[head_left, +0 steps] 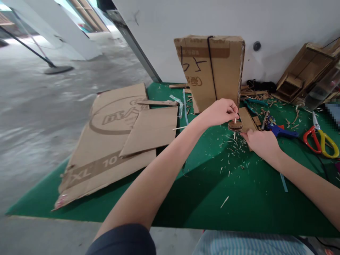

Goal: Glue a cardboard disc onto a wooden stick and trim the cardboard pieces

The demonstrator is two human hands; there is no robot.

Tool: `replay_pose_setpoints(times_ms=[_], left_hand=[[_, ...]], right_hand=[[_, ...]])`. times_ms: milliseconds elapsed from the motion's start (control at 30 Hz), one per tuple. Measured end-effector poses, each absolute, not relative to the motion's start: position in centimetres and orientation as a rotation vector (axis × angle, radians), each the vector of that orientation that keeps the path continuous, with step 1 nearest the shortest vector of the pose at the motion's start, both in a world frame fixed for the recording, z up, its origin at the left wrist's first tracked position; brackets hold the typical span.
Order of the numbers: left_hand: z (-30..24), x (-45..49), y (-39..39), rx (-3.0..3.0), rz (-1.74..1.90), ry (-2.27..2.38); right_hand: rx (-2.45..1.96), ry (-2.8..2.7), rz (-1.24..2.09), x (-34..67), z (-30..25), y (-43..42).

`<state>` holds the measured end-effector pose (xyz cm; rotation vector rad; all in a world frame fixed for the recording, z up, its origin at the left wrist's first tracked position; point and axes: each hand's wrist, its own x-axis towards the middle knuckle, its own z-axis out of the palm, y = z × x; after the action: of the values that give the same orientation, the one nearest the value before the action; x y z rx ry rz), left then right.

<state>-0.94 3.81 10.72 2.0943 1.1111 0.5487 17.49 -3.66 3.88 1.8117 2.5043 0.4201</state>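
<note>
My left hand pinches the top of a thin wooden stick between thumb and fingers. Below the fingertips, a small round cardboard disc sits on the stick, whose lower end shows underneath. My right hand is closed just to the lower right of the disc, its fingertips close to the disc's edge. What those fingers hold, if anything, is too small to make out. Behind both hands stands a tall cardboard box with a black cord around it. A cardboard strip lies partly behind my right hand.
On the green table, large flat cardboard sheets lie at left. To the right are a blue glue gun, red-and-yellow scissors and teal-handled pliers. Wood shavings are scattered below the disc. A cardboard structure leans at the wall.
</note>
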Motion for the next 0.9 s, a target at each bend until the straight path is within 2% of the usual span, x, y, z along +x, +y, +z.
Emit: replay_pose_setpoints(times_ms=[400,900], left_hand=[[9.9,-0.9,4.0,2.034,0.590,1.175],[11.2,-0.6,3.0,2.037,0.556,1.176]], right_hand=[[1.615,2.445,0.173,16.9,5.7,-3.0],[1.616,2.447,0.153,16.6,5.3,-4.0]])
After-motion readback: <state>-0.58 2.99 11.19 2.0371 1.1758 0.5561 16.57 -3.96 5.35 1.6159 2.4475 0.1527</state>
